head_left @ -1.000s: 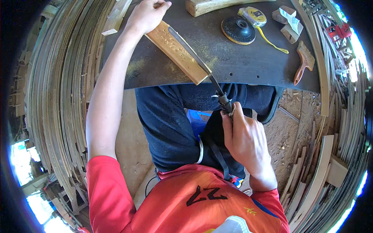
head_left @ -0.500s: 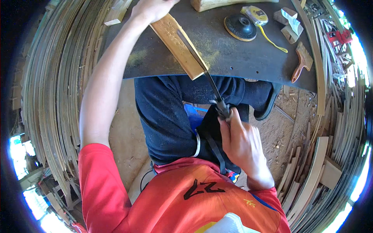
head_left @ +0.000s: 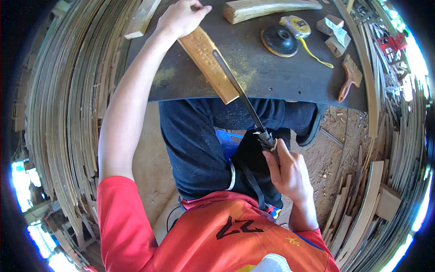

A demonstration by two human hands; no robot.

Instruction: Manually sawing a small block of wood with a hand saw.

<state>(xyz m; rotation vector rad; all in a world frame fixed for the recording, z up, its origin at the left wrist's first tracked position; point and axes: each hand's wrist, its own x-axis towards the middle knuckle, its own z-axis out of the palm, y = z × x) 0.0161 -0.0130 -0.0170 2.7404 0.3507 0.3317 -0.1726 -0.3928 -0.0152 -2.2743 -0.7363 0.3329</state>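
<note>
My left hand [head_left: 183,19] is closed over the far end of a narrow wooden board [head_left: 209,63], which lies slanted on the dark table, its near end jutting slightly past the front edge. Some of its fingertips are out of sight. In my right hand [head_left: 290,171] is the dark, wrapped handle of a long, slim metal file [head_left: 242,97], thumb and fingers closed round it. The file's blade runs along the board's right side, its rounded tip resting about midway up the wood. Yellowish sawdust is scattered on the tabletop on both sides of the board.
On the table [head_left: 190,81] are a curved wooden piece [head_left: 272,9], a round black sanding pad [head_left: 279,41], a yellow tape measure [head_left: 297,26], small wood blocks [head_left: 335,36] and a wooden-handled brush [head_left: 350,77]. Stacked strips [head_left: 68,99] flank the left side; more timber stands right.
The file has slid back a little toward me along the board, and my right hand has moved nearer with it. My left hand stays at the board's far end. The whole view has shifted slightly.
</note>
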